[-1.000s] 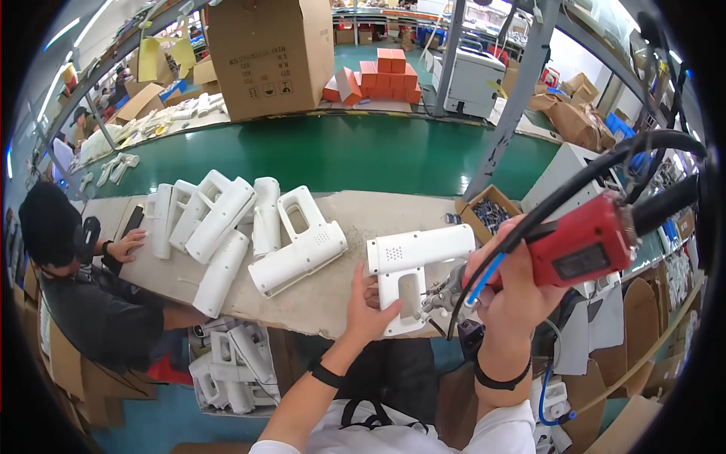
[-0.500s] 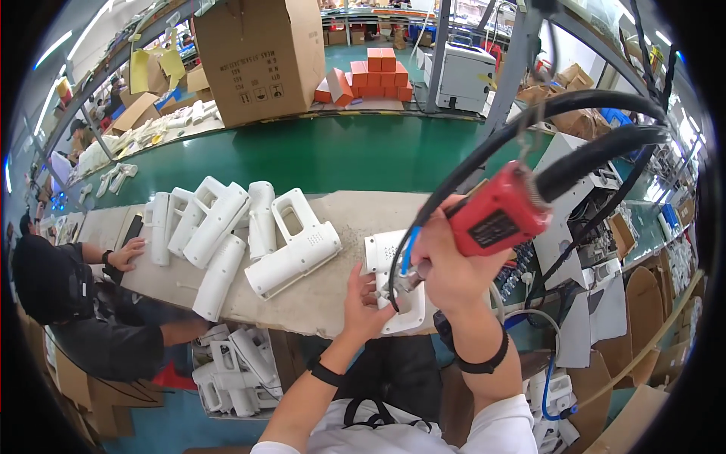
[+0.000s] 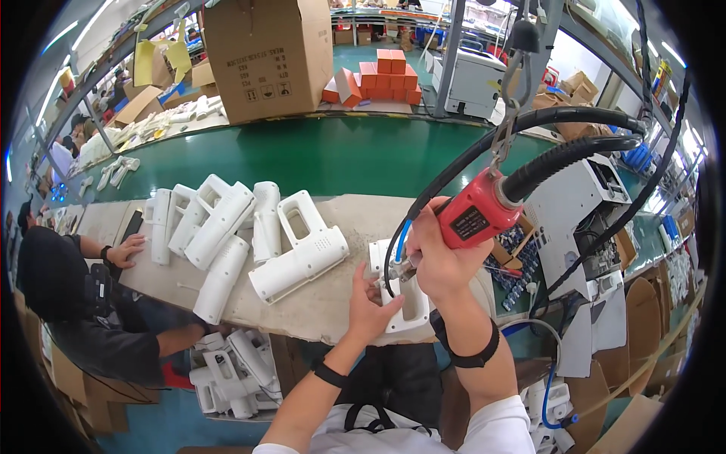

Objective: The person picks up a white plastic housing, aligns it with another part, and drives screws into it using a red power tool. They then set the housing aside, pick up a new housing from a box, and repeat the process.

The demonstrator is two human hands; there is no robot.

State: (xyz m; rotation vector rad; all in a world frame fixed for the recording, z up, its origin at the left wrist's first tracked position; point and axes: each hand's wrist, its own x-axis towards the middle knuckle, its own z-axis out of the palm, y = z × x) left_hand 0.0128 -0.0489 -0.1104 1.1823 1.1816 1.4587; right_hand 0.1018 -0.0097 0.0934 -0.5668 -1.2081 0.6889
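My right hand (image 3: 439,261) is wrapped round a red power screwdriver (image 3: 480,212) hung from a chain, its metal front end pointing down at a white plastic housing (image 3: 408,327). The housing, with a loop handle, lies at the near edge of the bench. My left hand (image 3: 369,306) grips its left side, thumb and fingers curled near the tool's tip. The exact contact point of the tip is hidden by the fingers and a thin black hose. Just left lies another white housing (image 3: 299,261), and several more are heaped beyond it.
A co-worker in dark clothes (image 3: 83,287) sits at the left, one hand on the bench. Beneath stands a box of white housings (image 3: 234,374). A green conveyor belt (image 3: 363,151) runs behind the cardboard-topped bench (image 3: 325,318). Small screws or parts (image 3: 518,276) lie at the right.
The view has shifted slightly. The red screwdriver's body has swung a little left, and more of its chain shows. Both hands keep their grips.
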